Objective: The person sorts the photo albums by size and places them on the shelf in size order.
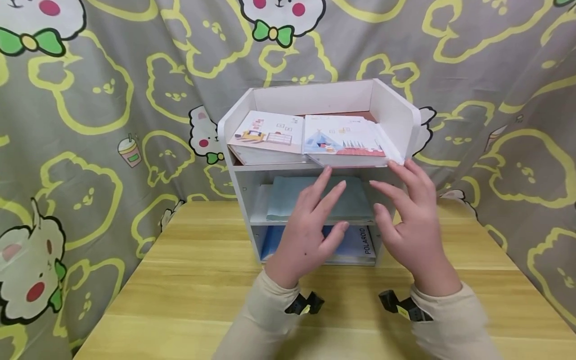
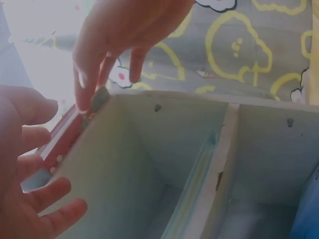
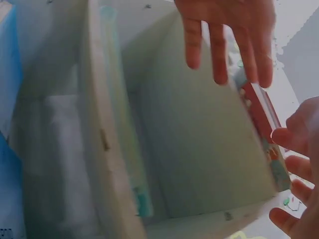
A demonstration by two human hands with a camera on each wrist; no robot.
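Note:
A small white shelf unit stands on the table, with picture books lying on its top tier. A book with a yellow vehicle is on the left, and one with a blue tent on the right. My left hand is in front of the shelf, its fingers spread and fingertips near the tent book's front edge. At that book's front right corner, the fingertips of my right hand overlap it. Nothing is gripped in either hand. Both wrist views show the book's red edge between the two hands.
On the middle tier lies a pale green-blue flat item. The bottom tier holds a blue item and a white one marked POLAROID. Behind the wooden table hangs a patterned grey curtain, close against the shelf's back.

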